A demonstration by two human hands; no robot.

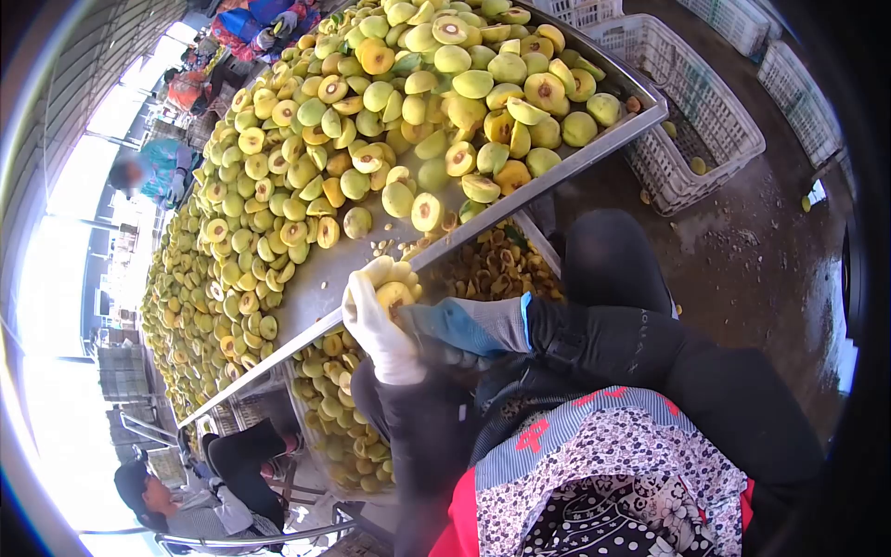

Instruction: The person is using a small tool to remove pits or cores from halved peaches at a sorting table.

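Observation:
My left hand (376, 325), in a white glove, is closed round a yellow fruit (394, 295) just below the edge of the metal table (325, 278). My right hand (459, 325), in a blue-grey glove, comes in from the right and presses against the same fruit. It is blurred, and I cannot make out whether it holds a tool. Both sleeves are black. A patterned apron (613, 473) covers my front below the hands.
The table carries a long heap of yellow-green whole and halved fruit (371, 121). Under its edge stand a crate of brownish pits and scraps (492, 265) and a crate of fruit halves (339, 408). White plastic crates (705, 130) sit on the wet floor. Other people work at the left (158, 172) and lower left (186, 501).

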